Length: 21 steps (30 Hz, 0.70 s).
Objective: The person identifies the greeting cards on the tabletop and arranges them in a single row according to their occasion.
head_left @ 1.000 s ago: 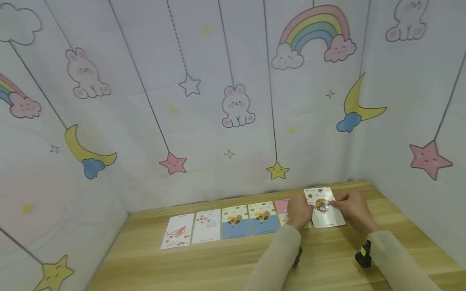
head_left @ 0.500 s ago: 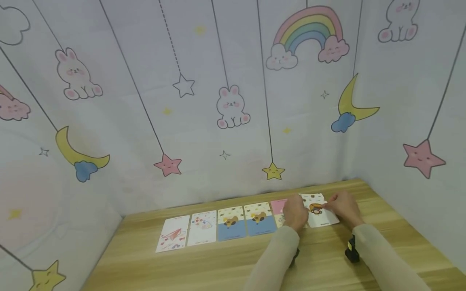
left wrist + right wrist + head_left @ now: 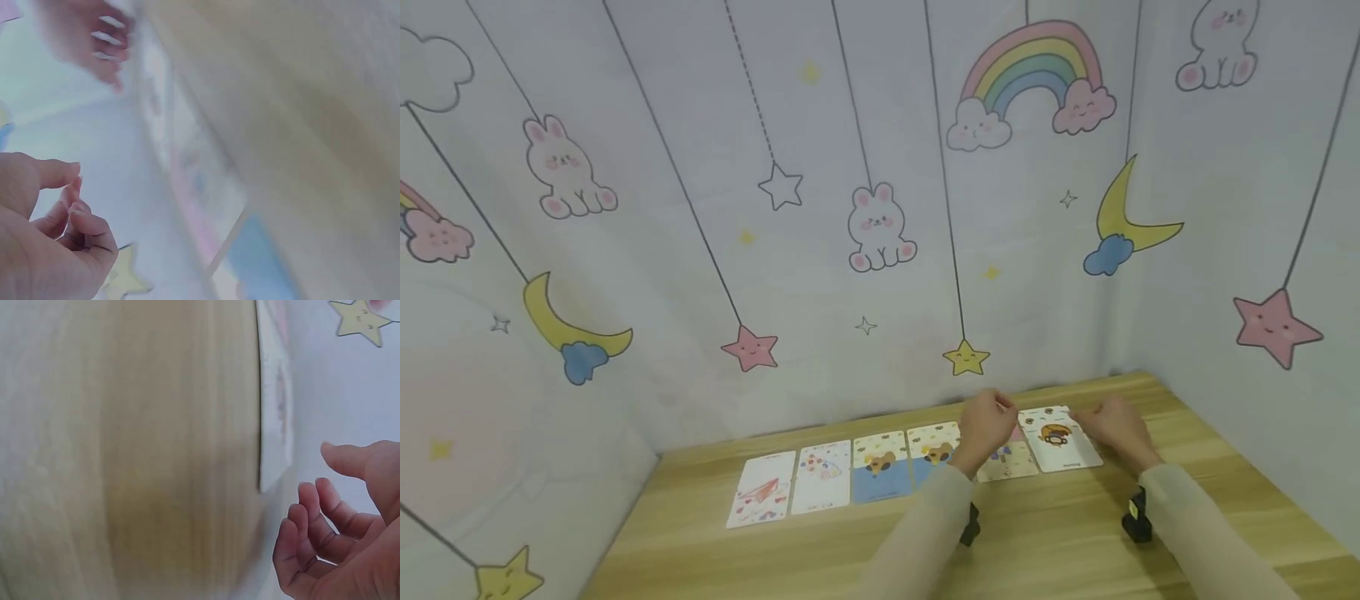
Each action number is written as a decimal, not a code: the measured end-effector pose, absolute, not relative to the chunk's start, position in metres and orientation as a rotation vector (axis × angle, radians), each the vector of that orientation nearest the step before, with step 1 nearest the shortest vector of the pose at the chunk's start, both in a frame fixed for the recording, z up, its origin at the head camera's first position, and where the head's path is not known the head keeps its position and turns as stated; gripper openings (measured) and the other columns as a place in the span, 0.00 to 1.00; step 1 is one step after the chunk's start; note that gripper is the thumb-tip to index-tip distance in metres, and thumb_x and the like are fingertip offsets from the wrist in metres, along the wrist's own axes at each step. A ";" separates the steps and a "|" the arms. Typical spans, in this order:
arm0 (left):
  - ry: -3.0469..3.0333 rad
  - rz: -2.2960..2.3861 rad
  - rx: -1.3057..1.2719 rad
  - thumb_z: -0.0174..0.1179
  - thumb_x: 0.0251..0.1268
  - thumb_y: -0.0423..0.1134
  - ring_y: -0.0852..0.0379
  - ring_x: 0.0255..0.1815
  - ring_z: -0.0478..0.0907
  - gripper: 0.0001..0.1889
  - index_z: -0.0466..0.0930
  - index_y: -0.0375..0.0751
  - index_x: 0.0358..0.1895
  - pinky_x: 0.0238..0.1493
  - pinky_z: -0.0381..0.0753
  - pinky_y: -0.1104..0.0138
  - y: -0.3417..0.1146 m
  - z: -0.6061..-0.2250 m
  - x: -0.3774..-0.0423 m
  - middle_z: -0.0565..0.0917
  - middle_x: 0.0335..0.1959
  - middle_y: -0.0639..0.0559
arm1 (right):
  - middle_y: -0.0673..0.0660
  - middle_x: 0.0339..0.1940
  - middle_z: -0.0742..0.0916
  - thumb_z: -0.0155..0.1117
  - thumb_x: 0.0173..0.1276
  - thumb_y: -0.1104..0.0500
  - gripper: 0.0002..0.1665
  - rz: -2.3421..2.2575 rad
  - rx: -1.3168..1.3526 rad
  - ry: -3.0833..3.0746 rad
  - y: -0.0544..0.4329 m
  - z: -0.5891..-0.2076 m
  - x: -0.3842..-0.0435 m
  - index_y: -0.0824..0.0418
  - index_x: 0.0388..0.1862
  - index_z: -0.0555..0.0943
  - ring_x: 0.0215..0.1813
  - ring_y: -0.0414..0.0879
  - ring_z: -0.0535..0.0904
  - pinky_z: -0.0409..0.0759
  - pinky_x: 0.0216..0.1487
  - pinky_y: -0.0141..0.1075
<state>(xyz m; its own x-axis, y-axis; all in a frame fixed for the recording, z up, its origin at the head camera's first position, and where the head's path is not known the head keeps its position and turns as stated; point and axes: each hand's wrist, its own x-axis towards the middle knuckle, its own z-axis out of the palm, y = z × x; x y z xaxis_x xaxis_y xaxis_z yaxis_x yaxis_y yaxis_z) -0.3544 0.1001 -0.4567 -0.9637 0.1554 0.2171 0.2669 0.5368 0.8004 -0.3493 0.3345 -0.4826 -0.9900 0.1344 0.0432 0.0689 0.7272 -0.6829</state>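
A white card (image 3: pixel 1060 450) with a small brown animal picture lies flat at the right end of a row of cards. My right hand (image 3: pixel 1118 429) is at its upper right edge; in the right wrist view the thumb and loosely bent fingers (image 3: pixel 306 540) stand apart, holding nothing. My left hand (image 3: pixel 987 429) hovers over the pink-and-cream card (image 3: pixel 1009 467) and hides part of it. In the left wrist view, its thumb and fingertips (image 3: pixel 65 175) come close together with no card between them.
To the left along the wooden table (image 3: pixel 820 558) lie two blue-and-cream dog cards (image 3: pixel 882 479), a white floral card (image 3: pixel 820 487) and a paper-plane card (image 3: pixel 763 492). A patterned cloth wall (image 3: pixel 820 275) stands right behind the row.
My left hand has come away from the white card, up and to the left, uncovering more of the pink-and-cream card. My right hand has drawn slightly off the white card's right side.
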 end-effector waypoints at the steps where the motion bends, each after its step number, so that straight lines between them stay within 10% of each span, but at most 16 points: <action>1: -2.627 -1.444 -0.382 0.63 0.72 0.36 0.63 0.16 0.74 0.05 0.87 0.39 0.42 0.17 0.70 0.71 0.094 -0.451 -0.352 0.84 0.22 0.53 | 0.43 0.12 0.67 0.62 0.75 0.45 0.31 1.138 -0.156 -2.833 0.335 -0.481 -0.348 0.50 0.12 0.64 0.18 0.39 0.60 0.59 0.20 0.32; 7: -2.631 -1.360 -0.499 0.63 0.73 0.38 0.66 0.11 0.60 0.09 0.87 0.37 0.46 0.12 0.57 0.74 0.056 -0.422 -0.338 0.70 0.12 0.61 | 0.46 0.17 0.69 0.55 0.79 0.35 0.33 1.154 -0.101 -2.808 0.340 -0.464 -0.335 0.55 0.21 0.68 0.22 0.43 0.65 0.65 0.23 0.36; 13: -2.709 -1.416 -0.575 0.61 0.77 0.42 0.65 0.10 0.65 0.09 0.86 0.40 0.46 0.14 0.67 0.74 0.016 -0.412 -0.313 0.68 0.12 0.59 | 0.49 0.21 0.74 0.56 0.80 0.35 0.34 1.068 -0.031 -2.712 0.348 -0.458 -0.322 0.60 0.23 0.72 0.26 0.43 0.66 0.65 0.28 0.35; 21: -2.785 -1.335 -0.618 0.63 0.76 0.48 0.62 0.23 0.68 0.09 0.86 0.48 0.44 0.26 0.69 0.69 -0.057 -0.412 -0.276 0.79 0.25 0.55 | 0.74 0.52 0.86 0.48 0.79 0.28 0.47 1.035 -0.053 -2.770 0.356 -0.447 -0.300 0.73 0.55 0.81 0.49 0.64 0.83 0.82 0.44 0.50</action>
